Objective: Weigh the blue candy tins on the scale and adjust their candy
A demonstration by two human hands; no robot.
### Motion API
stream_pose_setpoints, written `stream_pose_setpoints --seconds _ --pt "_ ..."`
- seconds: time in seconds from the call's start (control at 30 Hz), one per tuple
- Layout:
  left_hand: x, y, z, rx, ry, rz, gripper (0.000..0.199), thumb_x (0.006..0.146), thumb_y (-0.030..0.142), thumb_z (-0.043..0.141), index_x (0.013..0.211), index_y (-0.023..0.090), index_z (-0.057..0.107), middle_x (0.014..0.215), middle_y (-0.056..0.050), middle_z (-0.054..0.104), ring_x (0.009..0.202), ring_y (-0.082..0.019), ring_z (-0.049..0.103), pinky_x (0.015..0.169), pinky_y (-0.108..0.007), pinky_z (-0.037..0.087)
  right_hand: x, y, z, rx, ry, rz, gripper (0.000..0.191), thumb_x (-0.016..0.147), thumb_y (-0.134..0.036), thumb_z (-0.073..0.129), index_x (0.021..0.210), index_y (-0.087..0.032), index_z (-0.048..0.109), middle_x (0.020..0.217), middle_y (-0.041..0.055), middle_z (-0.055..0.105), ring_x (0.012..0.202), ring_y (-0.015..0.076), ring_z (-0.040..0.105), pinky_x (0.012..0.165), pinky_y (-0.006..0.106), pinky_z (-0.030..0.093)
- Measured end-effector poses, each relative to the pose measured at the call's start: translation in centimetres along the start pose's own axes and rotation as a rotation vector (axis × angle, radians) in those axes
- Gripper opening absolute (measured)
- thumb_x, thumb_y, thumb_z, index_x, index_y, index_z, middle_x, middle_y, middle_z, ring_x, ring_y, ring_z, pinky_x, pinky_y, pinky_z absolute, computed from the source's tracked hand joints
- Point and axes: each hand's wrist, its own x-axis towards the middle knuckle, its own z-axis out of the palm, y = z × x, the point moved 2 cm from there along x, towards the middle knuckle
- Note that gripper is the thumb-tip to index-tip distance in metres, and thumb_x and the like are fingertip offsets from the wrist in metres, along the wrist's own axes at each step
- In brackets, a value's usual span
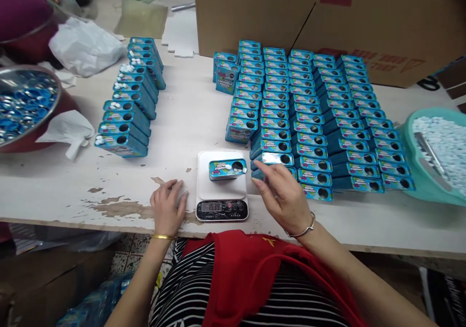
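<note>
Tin (225, 171) w/ its round hole uncovered sits on the white scale (223, 189), btwn my two grips; one white pc (228, 167) lies by the hole, another at the tin's R end. My R grip (282, 193) is just R of it, thumb & index apart, nothing visible btwn them. My L grip (168, 205) rests on the tabletop (178, 133) just beside the scale, fingers loosely bent & apart, no hold on anything I can see. Display (211, 207) shows digits, so I'd judge this tin's being weighed now. Progress, afaict: the L group (136, 100), near the red bowl (69, 106) of blue & silver discs (27, 111), looks thru this stage, most tops carrying white pcs, no lids on. The R block (309, 121), near the teal basin (422, 184), is far bigger & prob. waiting; can't make out loose pcs on those tops. So well under half done, I'd guess.
</note>
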Motion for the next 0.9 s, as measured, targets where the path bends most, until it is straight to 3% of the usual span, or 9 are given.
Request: stream_pose_setpoints --seconds 0.2,0.47,0.57,0.67,0.9 --pt "0.1 0.0 0.0 0.005 0.0 0.002 0.035 0.09 0.038 0.048 0.118 0.021 0.057 0.12 -0.01 0.055 0.11 -0.025 0.049 0.095 -0.04 0.031 -1.5 0.4 2.1 -0.086 -0.09 -0.031 0.05 0.097 -0.033 0.042 0.142 -0.011 0.039 0.093 0.0104 0.055 0.084 0.0185 0.054 0.072 0.031 0.049" --pt "0.1 0.1 -0.1 0.009 0.014 0.014 0.034 0.09 0.038 0.049 0.118 0.021 0.057 0.119 -0.009 0.056 0.11 -0.024 0.049 0.094 -0.039 0.032 0.9 -0.4 2.2 -0.199 -0.109 -0.081 0.046 0.098 -0.037 0.039 0.133 -0.011 0.051 0.085 0.0098 0.054 0.075 0.0182 0.05 0.065 0.03 0.046" --pt "0.1 0.0 -0.1 0.011 0.013 0.015 0.034 0.089 0.038 0.049 0.118 0.021 0.057 0.12 -0.01 0.055 0.11 -0.024 0.049 0.094 -0.039 0.032 1.5 -0.6 1.7 -0.039 -0.045 -0.028 0.045 0.097 -0.034 0.041 0.136 -0.013 0.047 0.09 0.0094 0.053 0.081 0.0181 0.051 0.072 0.032 0.047" --pt "0.0 -0.1 0.0 0.009 0.004 0.009 0.035 0.089 0.038 0.048 0.119 0.021 0.056 0.12 -0.01 0.055 0.11 -0.024 0.049 0.095 -0.04 0.031 1.3 -0.1 0.9 0.24 0.042 0.156 0.043 0.095 -0.027 0.043 0.137 -0.019 0.045 0.093 0.0066 0.051 0.083 0.0157 0.05 0.076 0.032 0.047" --pt "0.1 -0.2 0.0 0.015 0.003 0.009 0.035 0.09 0.038 0.047 0.119 0.021 0.057 0.12 -0.01 0.055 0.111 -0.025 0.049 0.095 -0.041 0.031 -1.4 1.3 0.3 0.858 -0.017 0.554 0.032 0.09 -0.032 0.049 0.12 -0.02 0.048 0.105 0.0076 0.052 0.07 0.0102 0.056 0.058 0.025 0.049"
